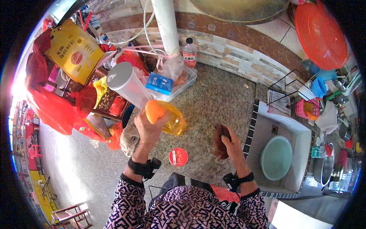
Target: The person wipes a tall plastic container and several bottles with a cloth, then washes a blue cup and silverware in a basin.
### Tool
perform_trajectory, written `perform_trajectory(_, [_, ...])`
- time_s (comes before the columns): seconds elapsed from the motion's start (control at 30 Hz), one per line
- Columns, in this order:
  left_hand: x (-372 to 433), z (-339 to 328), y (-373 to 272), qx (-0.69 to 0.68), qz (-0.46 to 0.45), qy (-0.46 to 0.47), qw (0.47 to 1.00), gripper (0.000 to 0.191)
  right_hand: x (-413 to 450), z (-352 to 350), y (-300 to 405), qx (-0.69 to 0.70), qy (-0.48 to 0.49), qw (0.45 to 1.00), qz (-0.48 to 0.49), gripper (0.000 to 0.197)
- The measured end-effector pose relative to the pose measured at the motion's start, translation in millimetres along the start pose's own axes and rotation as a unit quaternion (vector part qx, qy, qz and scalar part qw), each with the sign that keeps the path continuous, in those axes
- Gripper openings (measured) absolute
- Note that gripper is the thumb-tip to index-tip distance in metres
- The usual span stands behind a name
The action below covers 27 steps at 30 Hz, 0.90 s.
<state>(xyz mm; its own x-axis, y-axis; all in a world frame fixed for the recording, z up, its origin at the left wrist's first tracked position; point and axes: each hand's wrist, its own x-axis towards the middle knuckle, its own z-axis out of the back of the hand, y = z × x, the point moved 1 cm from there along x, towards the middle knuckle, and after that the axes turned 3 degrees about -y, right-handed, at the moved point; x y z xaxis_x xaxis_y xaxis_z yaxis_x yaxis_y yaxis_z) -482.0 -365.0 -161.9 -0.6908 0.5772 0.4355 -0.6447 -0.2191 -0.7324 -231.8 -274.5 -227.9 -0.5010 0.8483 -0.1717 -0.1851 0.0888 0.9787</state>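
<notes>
My left hand [148, 128] is closed around a clear bottle of yellow liquid [175, 123], near its orange top [154, 111]. The bottle is at the left side of the speckled stone counter [206, 106]; whether its base rests on the counter I cannot tell. A brown cloth [219, 144] is bunched in my right hand [235, 143], over the counter's right part, left of the sink. Between my forearms, near the counter's front edge, lies a round red lid or disc [178, 157] bearing writing. A crumpled pale cloth [130, 140] sits left of my left hand.
A pale green basin [276, 158] stands in the tiled sink [266, 123]. Behind the bottle are a lidded plastic jug [128, 83], a blue box [159, 83], a plastic tray [187, 83] and a drink bottle [189, 53]. A white pipe [165, 25] rises at the back.
</notes>
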Motion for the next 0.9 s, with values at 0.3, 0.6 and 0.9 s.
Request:
perform_trajectory(0.3, [21, 16, 17, -0.014, 0.048, -0.069, 0.996, 0.027, 23, -2, -30, -0.128, -0.064, 0.989, 0.035, 0.041])
perform_trajectory(0.6, [-2, 25, 17, -0.043, -0.023, -0.069, 0.996, 0.066, 47, -34, -30, -0.255, 0.068, 0.955, 0.132, 0.04])
perform_trajectory(0.9, [-15, -50, -48, -0.112, -0.057, 0.114, 0.986, 0.058, 83, -10, -38, -0.523, -0.033, 0.846, 0.1, 0.038])
